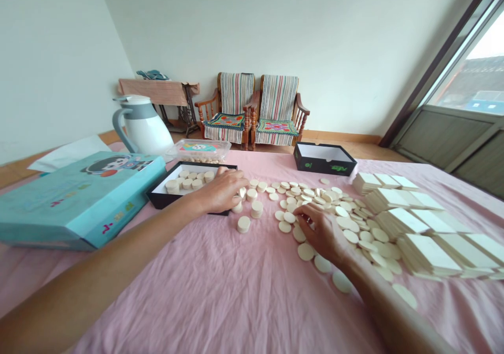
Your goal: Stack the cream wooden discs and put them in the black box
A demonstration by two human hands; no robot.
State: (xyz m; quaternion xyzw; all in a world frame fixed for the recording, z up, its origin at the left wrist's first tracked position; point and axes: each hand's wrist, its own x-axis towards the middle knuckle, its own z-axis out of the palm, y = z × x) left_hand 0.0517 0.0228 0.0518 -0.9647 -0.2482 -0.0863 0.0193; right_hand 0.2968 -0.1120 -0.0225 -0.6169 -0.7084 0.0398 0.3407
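Note:
My left hand [222, 190] rests palm down at the right edge of a black box [157, 196] that has several stacks of pale round discs in it. Its fingers curl round a small stack of discs [240, 199]. A few more short stacks [256, 208] and a single disc [243, 224] stand just right of that hand. My right hand [321, 231] lies on a wide scatter of flat round discs [338, 212], fingers bent and pinching at a disc near its fingertips.
A pink cloth [220, 285] covers the table. A light-blue box [74, 196] lies at left, with a white jug [144, 125] and a clear plastic tub [199, 150] behind. An empty black box [323, 158] sits at the back. Stacks of pale rectangular tiles [417, 222] fill the right.

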